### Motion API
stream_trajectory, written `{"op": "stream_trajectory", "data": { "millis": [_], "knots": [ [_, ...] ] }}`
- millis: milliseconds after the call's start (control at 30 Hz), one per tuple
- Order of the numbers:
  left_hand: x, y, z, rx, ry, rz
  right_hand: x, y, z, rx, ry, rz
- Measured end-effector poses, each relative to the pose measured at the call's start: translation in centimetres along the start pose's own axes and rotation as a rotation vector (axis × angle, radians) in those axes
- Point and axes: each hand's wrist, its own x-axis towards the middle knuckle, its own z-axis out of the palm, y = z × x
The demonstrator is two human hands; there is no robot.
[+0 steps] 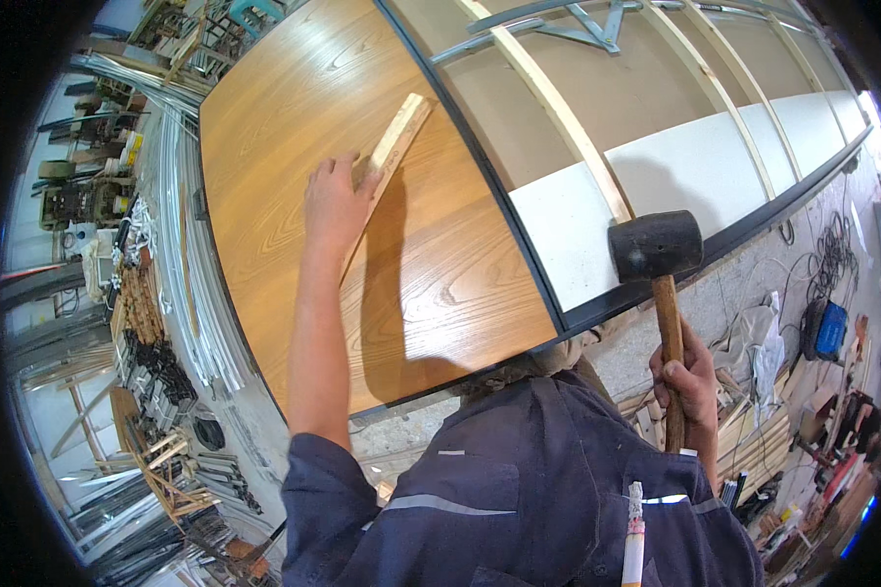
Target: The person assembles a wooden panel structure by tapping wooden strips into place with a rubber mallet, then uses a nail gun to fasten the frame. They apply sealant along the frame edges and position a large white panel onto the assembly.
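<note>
My left hand (339, 201) is closed round a short pale wooden batten (402, 134), which stands tilted over the glossy wood-grain panel (264, 176) and casts a long shadow on it. I cannot see clearly whether the batten's lower end touches the panel. Low on the right, my right hand (691, 380) grips the wooden handle of a rubber mallet (658, 245). Its black head is raised near the dark edge of the frame (617, 303), overlapping one end of a wooden slat (558, 108) in view.
Right of the panel, several slats cross the frame over white board (680, 161) and brown board. Grey metal brackets (597, 27) lie at its far end. Metal profiles (191, 254) line the left side. Cables and a blue case (831, 330) are on the floor right. A cigarette (634, 538) shows at the bottom.
</note>
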Motion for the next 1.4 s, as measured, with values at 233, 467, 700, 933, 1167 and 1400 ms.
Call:
{"op": "stream_trajectory", "data": {
  "millis": [233, 467, 700, 933, 1167, 1400],
  "knots": [
    [1.6, 3.5, -0.4, 0.099, -0.355, 0.019, 0.3, 0.7, -4.0, 0.036, 0.104, -0.019],
    [2.3, 3.9, 1.7, 0.172, -0.314, 0.162, -0.2, 1.5, -5.9, 0.066, 0.101, -0.059],
    [1.6, 13.7, 0.0, -0.177, -0.376, 0.480, -0.5, 2.3, -7.2, 0.110, 0.218, -0.113],
    [1.5, 17.1, 4.0, 0.237, -0.509, 1.094, -1.1, 2.9, -8.9, 0.058, 0.297, -0.140],
    [-0.6, 15.9, 3.9, 0.118, -0.695, 1.125, -2.0, 4.4, -7.4, 0.100, 0.363, -0.163],
    [-0.6, 15.1, 5.6, 0.078, -0.628, 1.184, -2.0, 2.7, -4.1, 0.096, 0.318, -0.157]
  ]
}}
